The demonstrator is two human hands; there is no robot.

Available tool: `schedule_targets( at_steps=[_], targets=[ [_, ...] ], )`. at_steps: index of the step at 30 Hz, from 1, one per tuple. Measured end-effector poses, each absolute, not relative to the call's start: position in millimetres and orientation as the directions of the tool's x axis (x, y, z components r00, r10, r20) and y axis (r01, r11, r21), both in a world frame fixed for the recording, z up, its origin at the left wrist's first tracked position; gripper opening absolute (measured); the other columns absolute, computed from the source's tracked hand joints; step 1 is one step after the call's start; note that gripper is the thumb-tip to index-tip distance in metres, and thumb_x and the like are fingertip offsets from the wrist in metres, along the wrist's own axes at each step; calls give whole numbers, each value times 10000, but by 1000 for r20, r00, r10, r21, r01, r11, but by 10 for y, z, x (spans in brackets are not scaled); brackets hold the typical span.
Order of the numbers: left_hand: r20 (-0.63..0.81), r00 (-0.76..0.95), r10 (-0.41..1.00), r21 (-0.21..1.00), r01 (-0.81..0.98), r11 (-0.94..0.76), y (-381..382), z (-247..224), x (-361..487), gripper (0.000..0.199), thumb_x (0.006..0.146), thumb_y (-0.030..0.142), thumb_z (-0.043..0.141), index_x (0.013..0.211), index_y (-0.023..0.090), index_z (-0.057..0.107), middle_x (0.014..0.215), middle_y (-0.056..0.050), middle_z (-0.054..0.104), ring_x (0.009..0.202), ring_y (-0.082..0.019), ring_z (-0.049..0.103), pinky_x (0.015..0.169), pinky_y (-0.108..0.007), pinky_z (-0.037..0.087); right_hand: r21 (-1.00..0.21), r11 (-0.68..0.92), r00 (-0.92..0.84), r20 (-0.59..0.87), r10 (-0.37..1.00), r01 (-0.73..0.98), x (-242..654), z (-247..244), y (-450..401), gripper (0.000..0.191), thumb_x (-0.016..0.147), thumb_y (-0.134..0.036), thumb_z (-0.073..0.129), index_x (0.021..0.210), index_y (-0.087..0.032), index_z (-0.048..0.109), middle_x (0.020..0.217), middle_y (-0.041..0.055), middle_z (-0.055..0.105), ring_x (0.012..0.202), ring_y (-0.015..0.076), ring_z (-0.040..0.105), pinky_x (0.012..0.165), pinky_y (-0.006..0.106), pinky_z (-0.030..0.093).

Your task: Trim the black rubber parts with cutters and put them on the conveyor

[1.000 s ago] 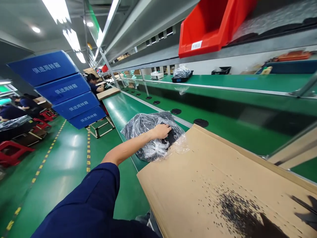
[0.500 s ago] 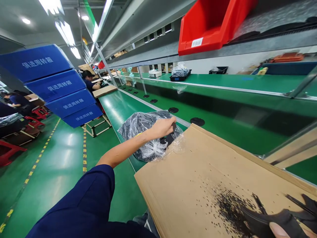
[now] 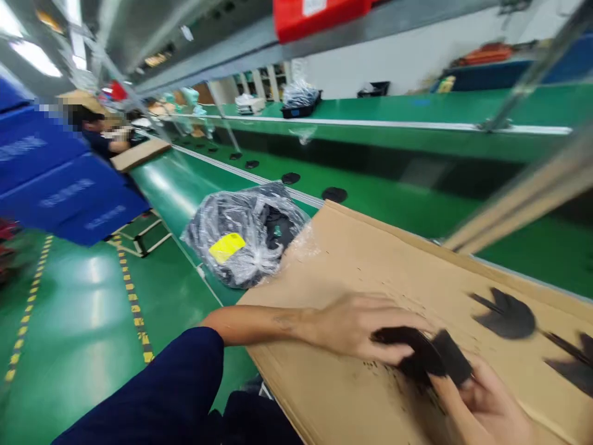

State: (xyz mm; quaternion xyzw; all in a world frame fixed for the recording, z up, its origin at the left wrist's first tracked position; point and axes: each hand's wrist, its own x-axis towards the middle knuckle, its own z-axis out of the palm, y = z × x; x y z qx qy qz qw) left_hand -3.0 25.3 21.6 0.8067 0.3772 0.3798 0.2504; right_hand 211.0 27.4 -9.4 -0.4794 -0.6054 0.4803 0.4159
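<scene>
My left hand (image 3: pixel 356 324) is closed on a dark curved part (image 3: pixel 403 340) over the cardboard. Facing it, my right hand (image 3: pixel 493 398) grips a black flat-sided part (image 3: pixel 451 358). The two parts touch or overlap; motion blur hides which. Small black bits (image 3: pixel 370 368) lie on the cardboard sheet (image 3: pixel 287 309), partly covered by my hands. A clear plastic bag (image 3: pixel 227 216) of black parts, with a yellow label, sits open beyond the cardboard. On its right part rest black fan-shaped pieces (image 3: pixel 507 315) with thin stems.
Round black pieces (image 3: pixel 334 195) lie in a row along the green conveyor (image 3: pixel 398 216). A red bin (image 3: pixel 315 18) hangs on the shelf above. Blue boxes (image 3: pixel 69 185) are stacked at the left. A person (image 3: pixel 99 133) sits at the far end of the bench.
My left hand has come back from the plastic bag to the right, now holding a dark curved part beside my right hand. The view has swung right and down.
</scene>
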Motion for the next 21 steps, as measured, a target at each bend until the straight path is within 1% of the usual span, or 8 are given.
schedule_targets(
  at_steps=[2, 3, 5, 8, 10, 14, 18, 21],
  targets=[
    [541, 384, 748, 628, 407, -663, 208, 134, -11, 195, 944, 293, 656, 1069, 145, 680, 959, -87, 769, 875, -171, 720, 853, -314, 608, -989, -4, -149, -27, 988, 147, 2082, 11, 213, 386, 704, -580, 834, 909, -276, 711, 752, 56, 694, 618, 207, 634, 512, 311, 521],
    [567, 331, 754, 640, 399, -656, 182, 104, -12, 176, 938, 297, 670, 1030, 147, 678, 930, -82, 764, 854, -168, 713, 805, -305, 609, -992, -22, -114, -37, 993, 128, 2063, 43, 187, 399, 701, -585, 835, 891, -263, 696, 764, 41, 685, 630, 188, 622, 541, 297, 525],
    [529, 250, 811, 712, 388, -585, 137, 69, -28, 177, 934, 281, 681, 1060, 157, 667, 952, -75, 757, 854, -155, 707, 751, -276, 597, -993, -43, -104, -54, 993, 107, 2029, 64, 144, 384, 748, -569, 811, 912, -246, 684, 753, 8, 647, 621, 148, 570, 558, 265, 496],
    [438, 239, 867, 788, 362, -498, 91, 52, -53, 254, 926, 255, 689, 1162, 171, 651, 1020, -69, 749, 842, -128, 691, 722, -230, 572, -993, -110, -180, -116, 977, 40, 2005, 31, 83, 355, 790, -541, 787, 914, -233, 661, 735, -15, 608, 635, 132, 550, 575, 247, 477],
    [383, 234, 893, 819, 360, -446, 65, 40, -55, 251, 914, 260, 703, 1145, 173, 654, 927, -36, 729, 754, -102, 652, 669, -198, 542, -988, -151, -217, -150, 965, 9, 1996, 9, 43, 342, 804, -526, 781, 920, -230, 654, 724, -22, 591, 641, 127, 543, 572, 239, 462],
    [324, 170, 931, 858, 361, -364, 33, 0, -27, 210, 904, 284, 718, 1059, 178, 624, 698, 49, 605, 587, -62, 552, 574, -162, 478, -981, -192, -265, -175, 948, -40, 1976, -2, 3, 338, 809, -506, 782, 941, -230, 638, 744, -26, 581, 659, 121, 546, 589, 231, 466],
    [363, 144, 921, 831, 397, -390, 39, -23, -9, 212, 905, 312, 721, 1013, 182, 592, 673, 71, 571, 541, -42, 531, 535, -144, 449, -981, -194, -297, -181, 938, -17, 1973, -14, -2, 330, 824, -507, 766, 930, -228, 624, 726, -35, 535, 634, 111, 514, 570, 226, 454],
    [440, 174, 881, 759, 453, -468, 49, -16, -15, 210, 923, 323, 705, 1037, 177, 606, 698, 65, 593, 543, -38, 543, 527, -136, 457, -985, -171, -287, -169, 943, 20, 1981, -23, -7, 334, 824, -519, 760, 919, -225, 631, 732, -29, 530, 643, 116, 511, 566, 228, 455]
  ],
)
